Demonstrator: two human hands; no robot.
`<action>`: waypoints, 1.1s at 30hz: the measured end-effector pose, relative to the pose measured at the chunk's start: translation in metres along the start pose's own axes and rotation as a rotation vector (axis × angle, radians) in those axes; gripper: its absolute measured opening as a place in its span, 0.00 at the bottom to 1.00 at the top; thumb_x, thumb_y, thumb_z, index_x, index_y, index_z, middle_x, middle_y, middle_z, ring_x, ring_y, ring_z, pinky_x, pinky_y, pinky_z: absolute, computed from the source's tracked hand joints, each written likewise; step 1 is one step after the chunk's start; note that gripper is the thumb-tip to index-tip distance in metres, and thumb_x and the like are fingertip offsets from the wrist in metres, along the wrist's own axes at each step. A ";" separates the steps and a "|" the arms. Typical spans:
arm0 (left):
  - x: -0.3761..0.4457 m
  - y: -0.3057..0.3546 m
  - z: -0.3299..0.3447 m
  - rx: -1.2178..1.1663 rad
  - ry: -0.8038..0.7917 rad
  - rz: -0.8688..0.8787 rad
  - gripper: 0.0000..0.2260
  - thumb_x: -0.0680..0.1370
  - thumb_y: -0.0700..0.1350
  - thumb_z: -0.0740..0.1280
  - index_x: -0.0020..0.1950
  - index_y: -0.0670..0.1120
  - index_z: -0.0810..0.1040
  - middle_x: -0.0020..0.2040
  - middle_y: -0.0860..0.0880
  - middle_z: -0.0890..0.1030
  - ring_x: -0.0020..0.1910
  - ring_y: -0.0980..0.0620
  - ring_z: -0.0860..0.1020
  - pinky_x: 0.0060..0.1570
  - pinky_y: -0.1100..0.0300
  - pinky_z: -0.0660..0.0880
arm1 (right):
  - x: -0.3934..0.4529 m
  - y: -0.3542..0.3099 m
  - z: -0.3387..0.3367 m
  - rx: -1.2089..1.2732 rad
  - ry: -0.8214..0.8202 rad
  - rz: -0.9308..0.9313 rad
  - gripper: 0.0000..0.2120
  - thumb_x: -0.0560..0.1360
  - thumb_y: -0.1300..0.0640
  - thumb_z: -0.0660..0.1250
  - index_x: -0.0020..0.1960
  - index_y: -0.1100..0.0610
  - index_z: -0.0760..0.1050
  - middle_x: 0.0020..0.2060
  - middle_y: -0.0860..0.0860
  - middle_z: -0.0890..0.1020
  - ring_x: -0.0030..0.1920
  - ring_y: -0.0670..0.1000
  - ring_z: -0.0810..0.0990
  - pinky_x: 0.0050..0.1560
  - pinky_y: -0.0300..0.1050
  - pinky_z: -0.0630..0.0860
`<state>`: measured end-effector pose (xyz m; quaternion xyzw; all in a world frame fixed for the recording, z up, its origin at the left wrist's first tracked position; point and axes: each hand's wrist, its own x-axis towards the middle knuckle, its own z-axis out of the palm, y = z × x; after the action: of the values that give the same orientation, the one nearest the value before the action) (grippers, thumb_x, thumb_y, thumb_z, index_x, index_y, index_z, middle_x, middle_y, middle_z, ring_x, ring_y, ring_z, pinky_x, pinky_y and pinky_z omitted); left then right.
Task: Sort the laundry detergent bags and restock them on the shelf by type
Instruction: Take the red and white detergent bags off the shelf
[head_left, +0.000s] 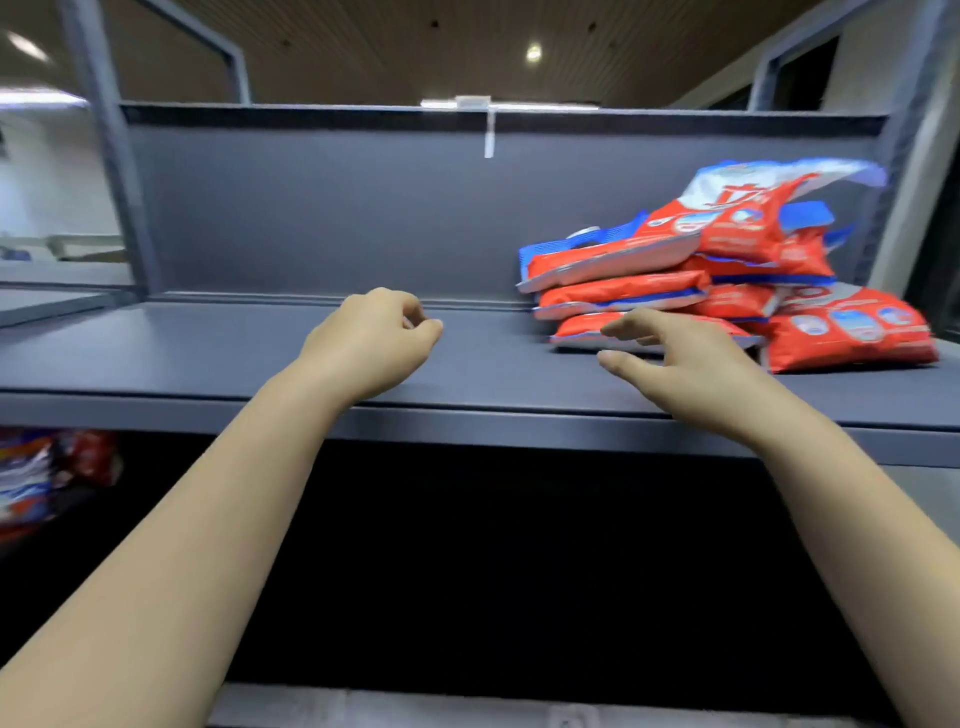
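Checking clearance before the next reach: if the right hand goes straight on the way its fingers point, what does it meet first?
Probably the lowest red plastic detergent bag in the stack; the right hand points left-forward at it, though depth is unclear.

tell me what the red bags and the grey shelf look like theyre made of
Red bags: probably thin printed plastic film, glossy; they crease, sag and catch light, with flat sealed edges.
Grey shelf: likely painted sheet metal, matte to satin; it has a thin folded front lip, a flat back panel and an even colour. Blur leaves both uncertain.
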<state>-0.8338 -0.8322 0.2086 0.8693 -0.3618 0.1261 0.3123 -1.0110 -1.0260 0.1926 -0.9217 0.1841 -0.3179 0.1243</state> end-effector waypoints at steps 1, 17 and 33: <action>-0.007 -0.013 -0.008 0.012 -0.001 -0.019 0.11 0.78 0.54 0.59 0.51 0.50 0.78 0.47 0.55 0.79 0.49 0.48 0.76 0.54 0.52 0.74 | -0.001 -0.013 0.007 0.010 -0.015 -0.021 0.15 0.76 0.50 0.66 0.62 0.52 0.75 0.60 0.46 0.78 0.62 0.47 0.74 0.61 0.42 0.68; -0.127 -0.290 -0.162 0.160 0.029 -0.245 0.10 0.76 0.59 0.62 0.45 0.56 0.78 0.39 0.60 0.78 0.46 0.52 0.78 0.50 0.54 0.76 | -0.035 -0.284 0.165 0.195 -0.266 -0.205 0.17 0.72 0.39 0.62 0.58 0.43 0.75 0.54 0.37 0.79 0.57 0.39 0.76 0.60 0.46 0.73; -0.217 -0.519 -0.251 0.278 -0.107 -0.615 0.12 0.79 0.60 0.57 0.53 0.56 0.75 0.48 0.56 0.79 0.45 0.53 0.77 0.41 0.59 0.72 | -0.035 -0.494 0.342 0.216 -0.621 -0.366 0.17 0.75 0.40 0.62 0.62 0.43 0.73 0.57 0.38 0.78 0.58 0.41 0.75 0.57 0.44 0.75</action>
<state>-0.6185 -0.2713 0.0718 0.9773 -0.0780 0.0287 0.1947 -0.6921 -0.5277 0.0828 -0.9734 -0.0647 -0.0581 0.2118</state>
